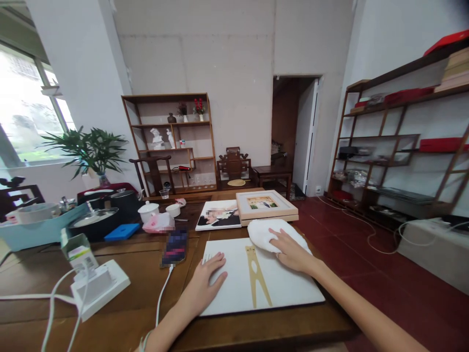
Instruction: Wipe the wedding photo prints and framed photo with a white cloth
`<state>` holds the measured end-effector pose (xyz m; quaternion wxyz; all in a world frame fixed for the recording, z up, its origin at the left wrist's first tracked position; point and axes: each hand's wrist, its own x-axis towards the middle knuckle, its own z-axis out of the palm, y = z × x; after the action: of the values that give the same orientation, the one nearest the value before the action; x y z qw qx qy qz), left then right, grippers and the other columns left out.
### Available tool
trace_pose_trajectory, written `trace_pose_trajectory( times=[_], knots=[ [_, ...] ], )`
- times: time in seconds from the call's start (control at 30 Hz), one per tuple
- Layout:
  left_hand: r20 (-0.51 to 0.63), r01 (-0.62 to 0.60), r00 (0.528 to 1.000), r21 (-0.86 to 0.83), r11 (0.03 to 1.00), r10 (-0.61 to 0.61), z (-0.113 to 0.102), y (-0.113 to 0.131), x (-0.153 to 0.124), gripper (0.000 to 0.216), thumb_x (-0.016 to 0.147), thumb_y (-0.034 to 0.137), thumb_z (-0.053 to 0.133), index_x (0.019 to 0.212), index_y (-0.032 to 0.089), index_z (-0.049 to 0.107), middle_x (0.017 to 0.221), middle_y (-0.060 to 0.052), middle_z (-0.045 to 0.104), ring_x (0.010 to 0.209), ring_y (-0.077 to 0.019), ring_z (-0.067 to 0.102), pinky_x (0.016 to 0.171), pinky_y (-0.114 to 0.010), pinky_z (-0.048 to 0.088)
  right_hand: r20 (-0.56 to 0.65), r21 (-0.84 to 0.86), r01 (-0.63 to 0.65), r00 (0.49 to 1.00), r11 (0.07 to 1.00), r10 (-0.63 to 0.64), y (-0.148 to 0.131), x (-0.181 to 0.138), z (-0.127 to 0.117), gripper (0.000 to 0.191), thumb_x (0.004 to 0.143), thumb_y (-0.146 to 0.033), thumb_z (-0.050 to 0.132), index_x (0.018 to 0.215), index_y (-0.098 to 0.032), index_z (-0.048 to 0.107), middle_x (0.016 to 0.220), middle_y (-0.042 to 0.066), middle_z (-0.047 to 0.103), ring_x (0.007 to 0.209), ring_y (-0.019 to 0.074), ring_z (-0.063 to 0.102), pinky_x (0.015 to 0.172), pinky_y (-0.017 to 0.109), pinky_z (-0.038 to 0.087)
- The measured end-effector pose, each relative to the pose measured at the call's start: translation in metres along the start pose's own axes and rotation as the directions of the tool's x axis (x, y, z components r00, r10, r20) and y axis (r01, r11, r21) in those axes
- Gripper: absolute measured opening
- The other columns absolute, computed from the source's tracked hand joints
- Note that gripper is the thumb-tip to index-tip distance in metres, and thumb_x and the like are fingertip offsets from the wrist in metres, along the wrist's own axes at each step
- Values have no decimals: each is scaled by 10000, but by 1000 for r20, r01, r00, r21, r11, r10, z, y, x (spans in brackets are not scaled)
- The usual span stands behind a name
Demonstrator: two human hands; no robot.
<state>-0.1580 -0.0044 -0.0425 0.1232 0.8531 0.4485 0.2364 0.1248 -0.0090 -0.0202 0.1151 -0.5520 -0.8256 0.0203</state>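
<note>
A white rectangular panel (pixel 234 288) lies flat on the wooden table in front of me. On its face rests a gold, two-legged easel stand (pixel 254 274), with its legs pointing toward me. My left hand (pixel 203 283) is laid over the panel's left side, fingers stretched out, holding nothing. At the far right corner, my right hand (pixel 293 252) presses on a bunched, fluffy white cloth (pixel 261 233) with its fingers partly bent over it. The cloth covers that corner and reaches toward the framed picture (pixel 269 201) behind.
A photo panel (pixel 216 220) lies behind, left of the frame. Leftward are a phone (pixel 175 247) on a white cable, a power strip (pixel 100 288), a blue box (pixel 122 231), a pink bag (pixel 158 222) and a lidded pot (pixel 95 217). The table's right edge is close.
</note>
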Motion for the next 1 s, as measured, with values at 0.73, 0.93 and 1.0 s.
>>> trace_pose_trajectory(
  times=[0.73,0.93,1.0],
  knots=[
    [-5,-36,999,6,999,36,-4,2,-1,370,860,233,370,1201,198,508,1306,-70,460,1234,-214,380,1023,-451,278,11,108,-16,1000,994,15,-26,-2,1,384,718,-75,350,1044,-128,546,1291,125,442,1307,211,146,1063,423,109],
    [-21,-29,999,-13,999,29,1,-2,-1,362,857,226,382,1195,222,511,1310,-56,460,1235,-208,380,1030,-450,266,-7,81,12,1000,997,-11,-64,-42,9,407,638,-55,389,990,-150,568,1371,88,348,1312,238,114,1064,464,97],
    [-13,-31,999,-18,999,31,3,-4,-1,366,858,224,378,1201,223,504,1314,-58,456,1241,-209,371,1030,-460,259,5,89,63,998,994,-63,-77,-64,8,447,554,-29,393,935,-174,578,1411,33,273,1319,240,51,1064,483,72]
  ],
)
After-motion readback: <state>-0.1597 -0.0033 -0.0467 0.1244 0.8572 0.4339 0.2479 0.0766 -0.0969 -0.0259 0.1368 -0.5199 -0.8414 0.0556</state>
